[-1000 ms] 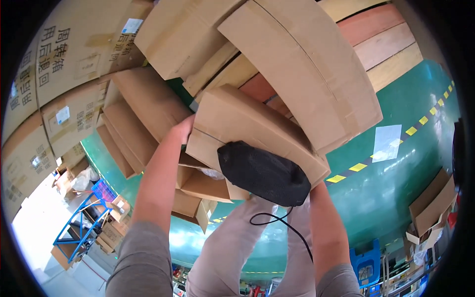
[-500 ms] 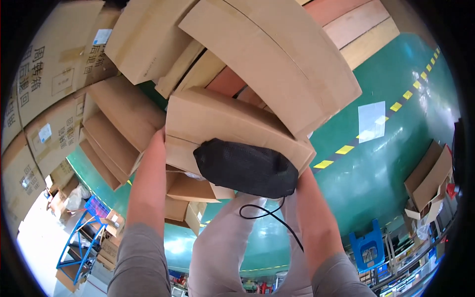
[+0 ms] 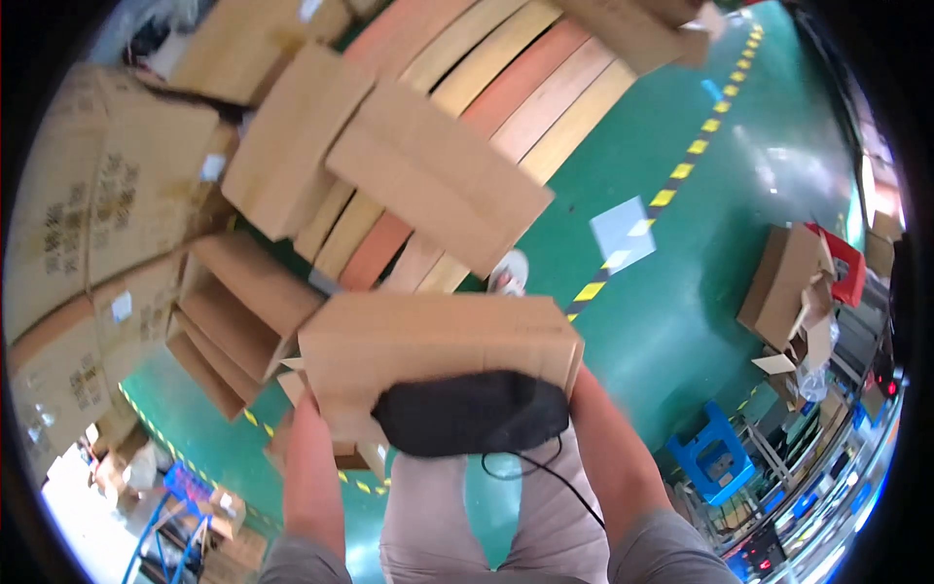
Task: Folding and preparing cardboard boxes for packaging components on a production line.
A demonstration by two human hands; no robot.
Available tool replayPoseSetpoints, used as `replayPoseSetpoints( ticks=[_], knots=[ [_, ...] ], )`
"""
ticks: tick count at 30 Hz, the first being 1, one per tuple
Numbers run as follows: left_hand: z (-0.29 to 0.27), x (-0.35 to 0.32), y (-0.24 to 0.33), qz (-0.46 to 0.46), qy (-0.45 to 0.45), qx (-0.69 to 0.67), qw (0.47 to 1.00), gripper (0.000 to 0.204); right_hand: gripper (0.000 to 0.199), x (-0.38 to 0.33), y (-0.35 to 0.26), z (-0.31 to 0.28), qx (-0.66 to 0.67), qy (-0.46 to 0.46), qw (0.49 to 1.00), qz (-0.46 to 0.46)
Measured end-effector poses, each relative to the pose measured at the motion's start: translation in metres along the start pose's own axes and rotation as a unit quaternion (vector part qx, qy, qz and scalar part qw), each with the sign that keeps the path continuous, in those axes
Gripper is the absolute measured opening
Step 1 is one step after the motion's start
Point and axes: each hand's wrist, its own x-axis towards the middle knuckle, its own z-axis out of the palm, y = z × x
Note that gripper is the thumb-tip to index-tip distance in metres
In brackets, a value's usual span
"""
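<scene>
A closed brown cardboard box (image 3: 438,326) is held in front of my body, level with my thighs. My left hand (image 3: 305,401) grips its left end, and my right hand (image 3: 582,382) grips its right end. The fingers of both hands are mostly hidden by the box. In front of the box's near side is a black soft-looking pouch (image 3: 472,414) with a thin black cable (image 3: 559,494) looping from it. Beyond the box, another long carton (image 3: 438,170) lies across wooden slats (image 3: 506,92), beside a further carton (image 3: 292,141).
Large stacked cartons (image 3: 146,185) rise at the left, with open cartons (image 3: 243,311) below them. A white sheet (image 3: 623,234) lies by yellow-black floor tape (image 3: 681,170). At right stand a blue stool (image 3: 715,453) and an open carton (image 3: 778,282).
The held box has come away from the slatted stack, nearer to my body, and now sits more level. The view has shifted, showing more slats and the long carton farther off.
</scene>
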Motion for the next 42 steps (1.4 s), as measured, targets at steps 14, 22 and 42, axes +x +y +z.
replayPoseSetpoints(
  ticks=[14,22,42],
  knots=[
    [0.302,-0.318,0.012,0.157,-0.185,0.307,0.92,0.057,0.044,-0.436,0.018,-0.15,0.08,0.062,0.947,-0.304],
    [0.486,-0.342,-0.154,0.091,-0.267,0.583,0.762,0.056,0.043,-0.525,0.141,-0.211,0.396,0.257,0.818,-0.328],
    [0.768,-0.3,-0.382,0.058,-0.203,0.69,0.692,0.055,0.036,-0.637,0.284,-0.469,0.717,0.308,0.562,-0.275]
  ],
)
